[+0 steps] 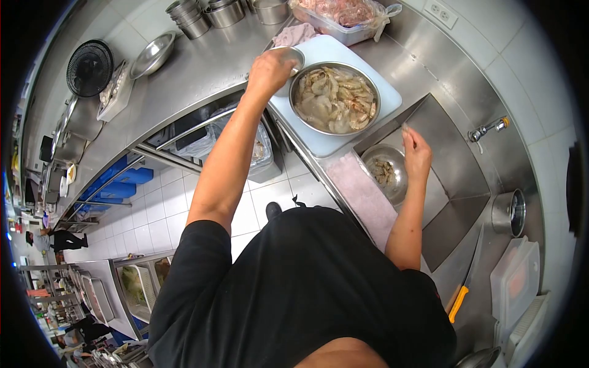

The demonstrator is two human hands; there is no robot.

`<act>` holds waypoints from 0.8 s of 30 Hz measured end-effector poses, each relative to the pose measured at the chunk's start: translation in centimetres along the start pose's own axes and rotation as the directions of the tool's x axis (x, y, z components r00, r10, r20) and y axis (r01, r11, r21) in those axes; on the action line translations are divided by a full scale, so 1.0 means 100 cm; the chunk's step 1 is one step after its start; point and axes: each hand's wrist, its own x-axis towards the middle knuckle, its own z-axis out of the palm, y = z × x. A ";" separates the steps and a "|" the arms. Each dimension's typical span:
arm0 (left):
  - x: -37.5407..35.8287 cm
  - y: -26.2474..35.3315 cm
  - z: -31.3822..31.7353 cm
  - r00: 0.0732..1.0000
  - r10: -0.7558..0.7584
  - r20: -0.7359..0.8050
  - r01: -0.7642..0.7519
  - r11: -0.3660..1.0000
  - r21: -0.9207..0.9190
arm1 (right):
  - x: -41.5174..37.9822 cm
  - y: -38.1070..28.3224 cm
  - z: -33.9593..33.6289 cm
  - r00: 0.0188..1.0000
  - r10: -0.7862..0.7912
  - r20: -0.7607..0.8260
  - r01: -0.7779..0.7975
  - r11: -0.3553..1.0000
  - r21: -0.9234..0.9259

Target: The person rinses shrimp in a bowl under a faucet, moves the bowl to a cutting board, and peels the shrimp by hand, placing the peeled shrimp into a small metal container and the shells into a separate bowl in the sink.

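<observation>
Shrimp [336,101] in large bowl [336,133], upper centre. Left hand [273,70] curled over small bowl [297,56], right hand [418,153] bent beside sink bowl [396,164]; either grip: cannot tell. Advise working low, over bowls.

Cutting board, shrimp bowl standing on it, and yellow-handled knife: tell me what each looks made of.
Cutting board: probably plastic, smooth and fairly matte, judging by its even pale-blue colour and rounded corners.
Shrimp bowl: metal, likely stainless steel, given its grey, shiny rim.
Knife handle: seemingly plastic, from its uniform yellow.
Knife blade: likely steel, being thin, grey and metallic-looking.
</observation>
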 end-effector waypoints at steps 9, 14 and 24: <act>-0.032 0.034 0.049 0.870 0.282 0.404 -0.404 0.878 0.256 | 0.013 0.031 0.002 0.992 -0.009 0.127 0.057 0.923 -0.380; -0.016 0.047 0.016 0.899 0.023 0.438 0.011 0.997 -0.074 | 0.021 -0.086 0.027 0.890 -0.455 0.023 0.453 0.878 -0.153; -0.026 0.052 -0.014 0.866 -0.128 0.484 0.433 0.676 -0.596 | 0.045 -0.144 0.097 0.803 -0.577 0.150 0.583 0.812 0.004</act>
